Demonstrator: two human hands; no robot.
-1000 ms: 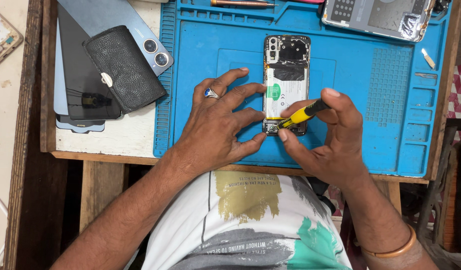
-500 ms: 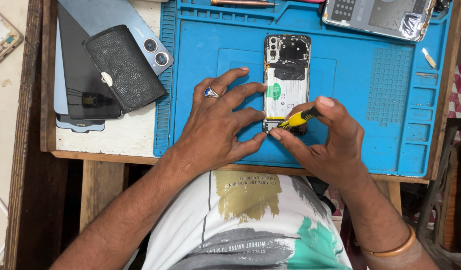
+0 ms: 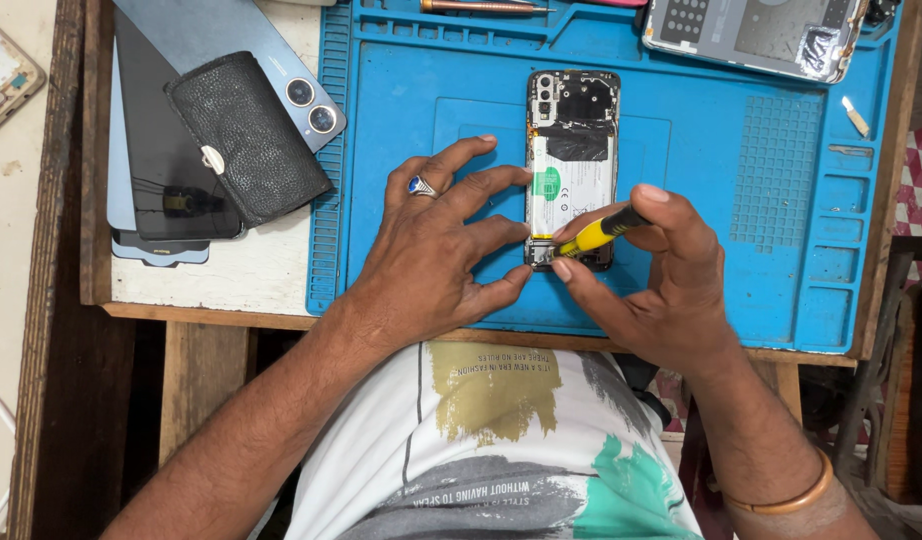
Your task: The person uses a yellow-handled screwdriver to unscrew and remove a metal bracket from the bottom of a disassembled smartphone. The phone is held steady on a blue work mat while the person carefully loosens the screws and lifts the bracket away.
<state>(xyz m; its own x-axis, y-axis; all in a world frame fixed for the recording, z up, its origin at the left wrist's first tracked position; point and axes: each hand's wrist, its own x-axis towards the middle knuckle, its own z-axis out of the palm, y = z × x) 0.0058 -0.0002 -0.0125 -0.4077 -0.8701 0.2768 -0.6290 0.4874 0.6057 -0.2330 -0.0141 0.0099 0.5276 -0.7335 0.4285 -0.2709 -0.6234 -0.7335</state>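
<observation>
Phone (image 3: 571, 165) with its back off sits on the blue mat (image 3: 721, 190), pretty much mid-mat. Left hand (image 3: 436, 260) is spread open, fingertips pressing the phone's left edge. Right hand (image 3: 656, 285) grips a yellow screwdriver (image 3: 591, 238), tip at the phone's bottom end. Black pouch (image 3: 246, 135) lies left of the mat.

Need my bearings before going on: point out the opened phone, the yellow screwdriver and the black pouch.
opened phone (image 3: 571, 165), head view, on its white battery.
yellow screwdriver (image 3: 593, 237), head view, on its yellow handle.
black pouch (image 3: 249, 135), head view, on the middle of its textured face.
</observation>
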